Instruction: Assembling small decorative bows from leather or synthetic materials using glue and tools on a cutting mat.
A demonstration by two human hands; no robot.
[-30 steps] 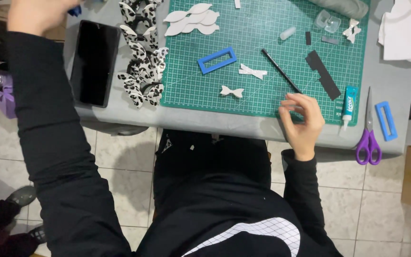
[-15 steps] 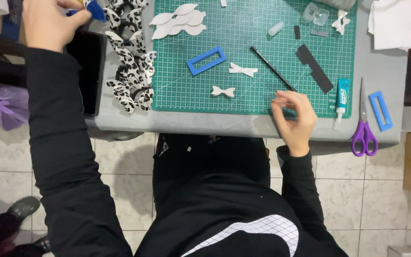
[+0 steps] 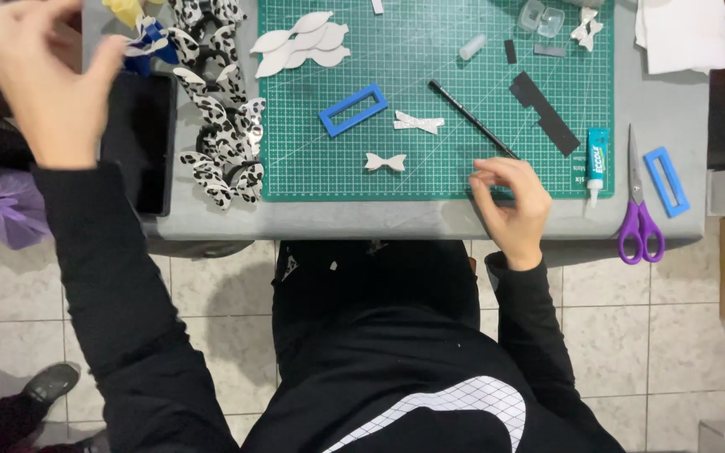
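Roughly: left hand [image 3: 48, 80] up at far left edge, fingers loosely spread, blurred, holding nothing visible, just beside blue bow [image 3: 151, 40] and pile of spotted bows [image 3: 220, 126]. Right hand [image 3: 509, 201] on near edge of green cutting mat [image 3: 438, 164], fingertips pinched together, what's in pinch too small to tell. Black stick [image 3: 472, 117] just above it; glue tube [image 3: 597, 164], purple scissors [image 3: 639, 210] to its right
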